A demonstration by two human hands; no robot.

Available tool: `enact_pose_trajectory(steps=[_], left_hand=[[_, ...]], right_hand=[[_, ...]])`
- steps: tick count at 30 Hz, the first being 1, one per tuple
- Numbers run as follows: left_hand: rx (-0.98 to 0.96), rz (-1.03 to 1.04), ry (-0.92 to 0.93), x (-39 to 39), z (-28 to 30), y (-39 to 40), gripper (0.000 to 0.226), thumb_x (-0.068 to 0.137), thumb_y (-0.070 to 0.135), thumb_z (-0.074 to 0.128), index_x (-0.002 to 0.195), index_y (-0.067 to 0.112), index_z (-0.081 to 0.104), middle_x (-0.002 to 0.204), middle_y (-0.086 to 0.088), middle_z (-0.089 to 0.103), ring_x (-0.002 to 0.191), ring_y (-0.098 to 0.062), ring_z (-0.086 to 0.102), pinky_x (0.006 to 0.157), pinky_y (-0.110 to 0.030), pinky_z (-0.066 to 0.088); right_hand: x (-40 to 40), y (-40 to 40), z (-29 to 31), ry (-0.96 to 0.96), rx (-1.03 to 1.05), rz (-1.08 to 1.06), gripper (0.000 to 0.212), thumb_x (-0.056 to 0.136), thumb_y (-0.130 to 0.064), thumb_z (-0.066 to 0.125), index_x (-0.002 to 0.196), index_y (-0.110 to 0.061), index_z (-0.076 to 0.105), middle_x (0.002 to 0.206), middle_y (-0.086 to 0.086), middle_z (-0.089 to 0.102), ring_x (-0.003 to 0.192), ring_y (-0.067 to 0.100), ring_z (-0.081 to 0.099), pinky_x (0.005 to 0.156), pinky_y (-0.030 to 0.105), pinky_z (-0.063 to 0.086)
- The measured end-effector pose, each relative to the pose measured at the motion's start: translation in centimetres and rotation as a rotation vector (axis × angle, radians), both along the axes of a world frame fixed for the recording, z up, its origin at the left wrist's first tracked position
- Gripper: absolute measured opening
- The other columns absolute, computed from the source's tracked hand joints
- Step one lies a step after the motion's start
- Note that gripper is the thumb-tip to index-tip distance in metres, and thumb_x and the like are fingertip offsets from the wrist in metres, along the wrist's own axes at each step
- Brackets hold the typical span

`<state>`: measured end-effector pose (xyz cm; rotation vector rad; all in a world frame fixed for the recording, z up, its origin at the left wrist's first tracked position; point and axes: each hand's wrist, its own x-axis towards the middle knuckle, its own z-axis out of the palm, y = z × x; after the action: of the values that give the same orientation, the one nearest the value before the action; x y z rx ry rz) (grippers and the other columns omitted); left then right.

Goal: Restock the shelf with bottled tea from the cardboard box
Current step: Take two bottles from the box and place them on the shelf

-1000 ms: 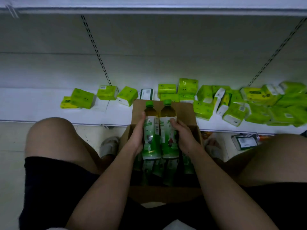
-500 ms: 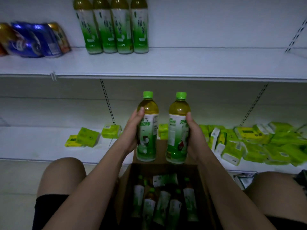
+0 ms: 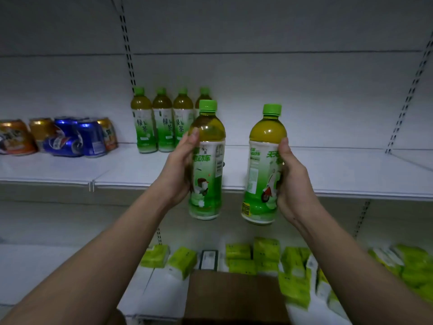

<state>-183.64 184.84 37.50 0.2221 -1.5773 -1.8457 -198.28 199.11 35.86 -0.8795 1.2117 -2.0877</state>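
My left hand (image 3: pixel 179 171) grips one green-capped bottle of tea (image 3: pixel 207 174) upright in front of the white middle shelf (image 3: pixel 351 181). A second tea bottle (image 3: pixel 262 179), slightly tilted, is held by my right hand (image 3: pixel 294 184) a little to the right. Both bottles hang in the air at the shelf's front edge, their bases below it. Several matching tea bottles (image 3: pixel 161 123) stand in a row at the back of that shelf, left of my hands. Only a flap of the cardboard box (image 3: pixel 234 299) shows at the bottom.
Orange and blue drink cans (image 3: pixel 68 137) lie and stand on the shelf's left part. The lower shelf holds scattered green tissue packs (image 3: pixel 267 256). Slotted metal uprights (image 3: pixel 127 43) run up the back wall. The shelf surface right of the bottle row is bare.
Both hands have lifted the two bottles out of the box up to the middle shelf and spread them apart. My view has tilted up, so the box has dropped almost out of frame.
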Motion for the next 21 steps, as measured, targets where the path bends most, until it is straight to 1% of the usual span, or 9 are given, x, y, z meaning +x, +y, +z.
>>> enact_pose_trajectory(steps=[2,4,6,9,11,13,14,18,21], left_hand=[[-0.014,0.028,0.043,-0.7,1.3,-0.7,0.061,0.084,0.048,0.049,0.140,0.024,0.045,0.134,-0.007,0.060,0.121,-0.028,0.059,0.086,-0.040,0.052],[-0.018,0.049,0.072,-1.4,2.1,-1.4,0.054,0.088,0.044,0.050,0.139,0.025,0.045,0.134,-0.006,0.060,0.122,-0.027,0.058,0.088,-0.041,0.049],[0.004,0.055,0.090,-2.2,2.5,-2.4,0.052,0.090,0.043,0.050,0.138,0.025,0.046,0.134,-0.007,0.060,0.124,-0.029,0.056,0.093,-0.046,0.049],[0.041,0.060,0.125,-3.4,3.1,-3.7,0.048,0.089,0.041,0.054,0.134,0.026,0.048,0.131,-0.006,0.062,0.124,-0.028,0.056,0.103,-0.053,0.044],[0.038,0.049,0.134,-4.2,3.5,-4.4,0.033,0.088,0.040,0.055,0.120,0.032,0.054,0.122,0.000,0.067,0.120,-0.025,0.058,0.101,-0.052,0.045],[0.033,0.046,0.128,-5.1,3.5,-5.0,0.013,0.091,0.038,0.055,0.104,0.038,0.054,0.103,0.011,0.073,0.110,-0.019,0.061,0.092,-0.044,0.048],[0.021,0.051,0.116,-5.4,3.4,-5.4,0.013,0.090,0.039,0.057,0.103,0.039,0.054,0.100,0.013,0.073,0.109,-0.017,0.061,0.090,-0.041,0.048],[-0.020,0.067,0.072,-6.5,2.5,-6.8,0.053,0.078,0.041,0.066,0.128,0.036,0.050,0.124,0.005,0.065,0.121,-0.018,0.056,0.099,-0.044,0.041],[-0.013,0.075,0.086,-7.1,2.3,-7.4,0.047,0.079,0.040,0.067,0.124,0.037,0.053,0.123,0.006,0.065,0.121,-0.016,0.055,0.099,-0.042,0.041]], right_hand=[[-0.4,-0.8,1.3,0.029,-0.010,-0.026,0.067,0.074,-0.058,0.054,0.122,-0.011,0.058,0.100,0.011,0.069,0.092,0.025,0.067,0.090,0.048,0.053],[-1.1,-1.6,2.3,0.054,-0.018,-0.046,0.055,0.077,-0.057,0.053,0.115,-0.017,0.058,0.100,0.009,0.069,0.091,0.024,0.068,0.088,0.047,0.054],[-1.9,-2.4,2.9,0.086,-0.020,-0.056,0.052,0.077,-0.058,0.052,0.112,-0.020,0.058,0.099,0.006,0.070,0.090,0.022,0.069,0.084,0.043,0.056],[-2.9,-3.6,3.5,0.145,-0.013,-0.078,0.058,0.072,-0.061,0.051,0.115,-0.022,0.057,0.097,0.001,0.072,0.087,0.015,0.071,0.071,0.034,0.057],[-3.5,-4.4,3.6,0.181,-0.001,-0.097,0.058,0.072,-0.062,0.050,0.115,-0.023,0.056,0.098,-0.002,0.072,0.086,0.012,0.072,0.069,0.030,0.056],[-4.1,-5.3,3.4,0.210,0.018,-0.114,0.058,0.072,-0.063,0.049,0.115,-0.025,0.056,0.101,-0.003,0.072,0.086,0.009,0.072,0.071,0.029,0.055],[-4.4,-5.7,3.2,0.217,0.025,-0.123,0.058,0.072,-0.064,0.049,0.116,-0.026,0.056,0.101,-0.004,0.072,0.084,0.007,0.072,0.072,0.029,0.054],[-5.3,-7.2,2.6,0.230,0.036,-0.140,0.058,0.073,-0.064,0.049,0.118,-0.028,0.055,0.103,-0.007,0.072,0.085,0.002,0.072,0.075,0.028,0.053],[-5.7,-7.9,2.5,0.259,0.043,-0.142,0.055,0.074,-0.064,0.047,0.118,-0.030,0.055,0.103,-0.010,0.071,0.085,-0.002,0.071,0.073,0.024,0.053]])
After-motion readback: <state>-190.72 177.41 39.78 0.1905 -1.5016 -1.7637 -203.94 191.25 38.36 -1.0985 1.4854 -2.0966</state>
